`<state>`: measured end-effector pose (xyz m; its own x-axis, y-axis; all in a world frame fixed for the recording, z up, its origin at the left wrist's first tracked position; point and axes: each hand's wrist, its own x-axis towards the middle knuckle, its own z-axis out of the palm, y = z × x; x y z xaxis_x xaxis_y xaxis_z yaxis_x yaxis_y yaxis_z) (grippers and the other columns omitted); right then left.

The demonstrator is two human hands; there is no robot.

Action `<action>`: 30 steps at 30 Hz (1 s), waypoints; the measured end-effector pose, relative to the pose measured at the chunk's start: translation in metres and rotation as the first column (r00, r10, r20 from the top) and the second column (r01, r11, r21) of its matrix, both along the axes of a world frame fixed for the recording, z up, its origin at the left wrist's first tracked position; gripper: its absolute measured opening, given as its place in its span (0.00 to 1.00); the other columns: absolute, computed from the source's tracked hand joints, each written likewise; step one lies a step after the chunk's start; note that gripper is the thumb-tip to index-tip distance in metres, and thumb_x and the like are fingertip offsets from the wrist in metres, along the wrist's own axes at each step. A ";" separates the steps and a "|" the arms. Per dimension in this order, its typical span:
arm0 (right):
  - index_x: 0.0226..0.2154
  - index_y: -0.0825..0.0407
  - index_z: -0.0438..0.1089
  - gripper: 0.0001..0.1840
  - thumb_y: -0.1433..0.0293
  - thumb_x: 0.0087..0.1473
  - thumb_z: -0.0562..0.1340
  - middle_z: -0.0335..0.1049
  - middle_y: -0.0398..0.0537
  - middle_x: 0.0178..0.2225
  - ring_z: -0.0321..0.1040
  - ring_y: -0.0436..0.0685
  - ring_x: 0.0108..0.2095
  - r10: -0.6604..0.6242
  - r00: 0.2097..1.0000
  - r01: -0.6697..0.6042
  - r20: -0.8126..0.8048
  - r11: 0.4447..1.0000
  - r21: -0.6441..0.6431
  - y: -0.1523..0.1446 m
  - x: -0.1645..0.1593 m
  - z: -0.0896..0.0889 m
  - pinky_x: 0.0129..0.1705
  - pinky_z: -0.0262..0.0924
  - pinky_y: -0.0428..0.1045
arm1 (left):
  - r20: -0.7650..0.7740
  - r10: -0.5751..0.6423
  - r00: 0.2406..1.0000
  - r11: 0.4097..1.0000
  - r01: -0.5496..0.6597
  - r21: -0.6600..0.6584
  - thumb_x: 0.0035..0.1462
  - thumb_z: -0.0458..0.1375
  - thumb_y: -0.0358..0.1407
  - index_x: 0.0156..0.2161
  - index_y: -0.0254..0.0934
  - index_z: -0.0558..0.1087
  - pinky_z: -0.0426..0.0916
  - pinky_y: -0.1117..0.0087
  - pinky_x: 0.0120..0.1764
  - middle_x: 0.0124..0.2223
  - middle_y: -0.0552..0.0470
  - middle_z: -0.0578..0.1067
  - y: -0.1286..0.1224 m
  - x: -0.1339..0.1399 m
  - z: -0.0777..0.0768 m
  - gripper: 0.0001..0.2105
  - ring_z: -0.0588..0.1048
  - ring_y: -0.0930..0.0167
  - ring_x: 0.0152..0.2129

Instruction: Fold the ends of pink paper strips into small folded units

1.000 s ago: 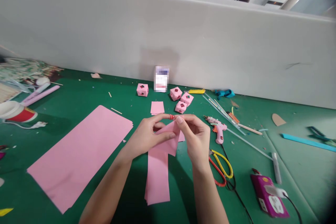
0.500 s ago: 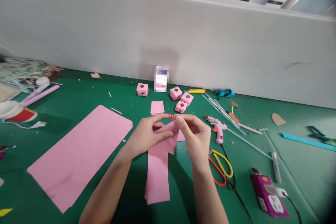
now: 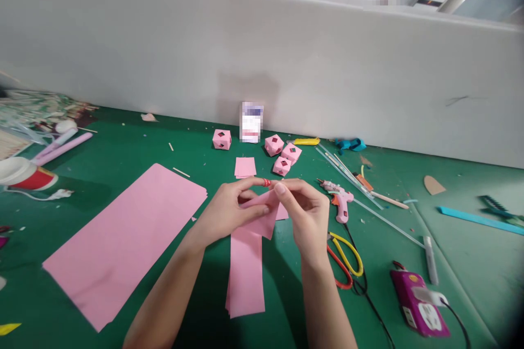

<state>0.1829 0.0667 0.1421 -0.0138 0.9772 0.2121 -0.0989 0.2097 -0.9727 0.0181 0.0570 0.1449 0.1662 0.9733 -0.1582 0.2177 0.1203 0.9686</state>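
Note:
A small piece of pink paper (image 3: 262, 222) is pinched between both hands above the green table. My left hand (image 3: 233, 204) grips its left part, thumb in front and fingers behind. With thumb and fingertips, my right hand (image 3: 305, 210) holds its upper right corner. Beneath the hands lie long pink paper strips (image 3: 246, 278), stacked and slightly fanned. A small stack of pink paper squares (image 3: 245, 167) rests just beyond my fingers. Several folded pink paper cubes (image 3: 221, 139) with dark diamond openings stand farther back. Another pink piece (image 3: 282, 211) shows partly behind my right hand.
Large pink sheets (image 3: 126, 240) lie at left, near a paper cup (image 3: 30, 173). At right are a pink glue gun (image 3: 341, 202), scissors (image 3: 347, 256) with red and yellow handles, a yellow cutter (image 3: 306, 142) and a purple power strip (image 3: 421, 302). A white partition (image 3: 164, 49) stands behind.
My right hand has shifted very slightly to the right and down. Both hands keep hold of the pink paper; the things on the table stay in place.

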 end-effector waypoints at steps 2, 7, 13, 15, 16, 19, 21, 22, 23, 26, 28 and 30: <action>0.30 0.45 0.80 0.05 0.67 0.58 0.68 0.78 0.45 0.32 0.74 0.58 0.37 0.013 1.000 -0.013 -0.008 1.000 0.023 -0.001 0.001 0.001 0.43 0.67 0.53 | 0.006 -0.022 1.000 1.000 0.022 -0.020 0.55 0.65 0.37 0.50 0.44 0.75 0.61 0.73 0.27 0.22 0.61 0.72 0.000 0.000 0.001 0.17 0.67 0.74 0.20; 0.30 0.45 0.79 0.06 0.67 0.59 0.67 0.77 0.45 0.33 0.73 0.58 0.38 0.023 0.999 -0.024 0.028 0.998 0.050 -0.002 0.002 0.003 0.44 0.67 0.53 | 0.011 -0.047 0.999 0.998 0.047 -0.039 0.55 0.64 0.36 0.50 0.44 0.74 0.59 0.73 0.28 0.23 0.62 0.70 0.000 0.001 0.002 0.16 0.65 0.74 0.20; 0.32 0.46 0.80 0.05 0.66 0.59 0.67 0.79 0.46 0.34 0.74 0.58 0.37 0.001 0.999 -0.002 0.052 0.999 0.035 -0.001 0.001 0.000 0.43 0.67 0.53 | -0.016 -0.024 1.000 0.999 0.024 -0.032 0.55 0.64 0.37 0.51 0.45 0.74 0.58 0.73 0.28 0.22 0.62 0.68 0.000 -0.002 0.002 0.17 0.64 0.73 0.20; 0.33 0.45 0.80 0.06 0.66 0.60 0.66 0.80 0.46 0.35 0.74 0.58 0.38 -0.002 0.999 0.000 0.046 0.999 0.038 -0.001 0.001 0.000 0.43 0.66 0.52 | -0.022 -0.032 0.999 0.999 0.032 -0.022 0.55 0.65 0.40 0.52 0.45 0.74 0.57 0.72 0.27 0.21 0.62 0.66 0.000 -0.002 0.002 0.18 0.62 0.74 0.19; 0.33 0.45 0.80 0.07 0.66 0.61 0.66 0.80 0.45 0.35 0.74 0.58 0.38 -0.002 0.999 0.000 0.041 0.999 0.043 0.000 0.001 0.000 0.44 0.66 0.52 | -0.021 -0.042 0.999 0.999 0.042 -0.019 0.55 0.65 0.42 0.52 0.45 0.74 0.56 0.72 0.27 0.21 0.63 0.65 -0.001 -0.003 0.002 0.19 0.61 0.74 0.19; 0.33 0.45 0.80 0.07 0.66 0.62 0.65 0.80 0.45 0.36 0.74 0.57 0.40 -0.002 1.000 0.001 0.029 0.998 0.059 0.001 0.004 0.000 0.45 0.65 0.51 | -0.012 -0.072 0.997 0.997 0.072 -0.031 0.54 0.66 0.44 0.53 0.43 0.73 0.54 0.73 0.25 0.20 0.64 0.61 -0.002 -0.002 0.003 0.22 0.58 0.74 0.18; 0.35 0.46 0.81 0.07 0.66 0.62 0.65 0.80 0.45 0.36 0.74 0.57 0.39 -0.002 0.999 0.000 0.040 0.998 0.057 0.002 0.005 -0.001 0.44 0.65 0.50 | -0.010 -0.077 0.997 0.996 0.076 -0.044 0.54 0.66 0.45 0.55 0.43 0.73 0.52 0.73 0.24 0.20 0.64 0.59 -0.002 -0.002 0.004 0.23 0.57 0.75 0.18; 0.36 0.46 0.81 0.08 0.65 0.63 0.64 0.80 0.45 0.36 0.74 0.56 0.39 -0.001 0.999 -0.001 0.052 0.999 0.051 0.003 0.005 -0.002 0.43 0.65 0.50 | -0.010 -0.073 0.997 0.996 0.073 -0.046 0.55 0.66 0.45 0.55 0.43 0.72 0.51 0.74 0.24 0.20 0.65 0.58 -0.002 -0.002 0.005 0.23 0.56 0.75 0.18; 0.37 0.46 0.81 0.11 0.63 0.64 0.63 0.80 0.46 0.36 0.74 0.56 0.38 -0.001 0.998 -0.002 0.060 0.999 0.043 0.004 0.005 -0.004 0.43 0.65 0.50 | -0.010 -0.070 0.998 0.997 0.069 -0.046 0.55 0.66 0.44 0.56 0.44 0.72 0.51 0.74 0.24 0.20 0.65 0.57 -0.002 -0.003 0.006 0.24 0.55 0.75 0.18; 0.37 0.48 0.82 0.23 0.58 0.69 0.54 0.80 0.48 0.35 0.74 0.57 0.36 -0.007 0.999 0.006 0.033 1.000 0.003 0.006 0.004 -0.008 0.40 0.65 0.50 | -0.013 -0.053 0.999 0.997 0.052 -0.051 0.55 0.66 0.43 0.57 0.44 0.71 0.51 0.74 0.25 0.20 0.65 0.58 -0.002 -0.005 0.006 0.25 0.55 0.75 0.19; 0.36 0.49 0.82 0.28 0.56 0.70 0.50 0.80 0.49 0.35 0.73 0.56 0.35 -0.029 0.999 0.030 0.014 0.999 -0.012 0.007 0.004 -0.009 0.39 0.65 0.50 | -0.017 -0.046 0.999 0.997 0.045 -0.068 0.55 0.66 0.43 0.58 0.45 0.70 0.52 0.74 0.25 0.20 0.65 0.61 -0.001 -0.007 0.005 0.25 0.56 0.75 0.19; 0.35 0.49 0.82 0.26 0.55 0.69 0.53 0.80 0.48 0.34 0.73 0.56 0.35 -0.045 0.998 0.045 0.051 0.999 -0.013 0.008 0.004 -0.009 0.38 0.65 0.49 | -0.022 -0.048 0.999 0.996 0.046 -0.079 0.56 0.66 0.43 0.58 0.45 0.70 0.52 0.74 0.25 0.20 0.66 0.61 0.000 -0.009 0.004 0.25 0.55 0.75 0.19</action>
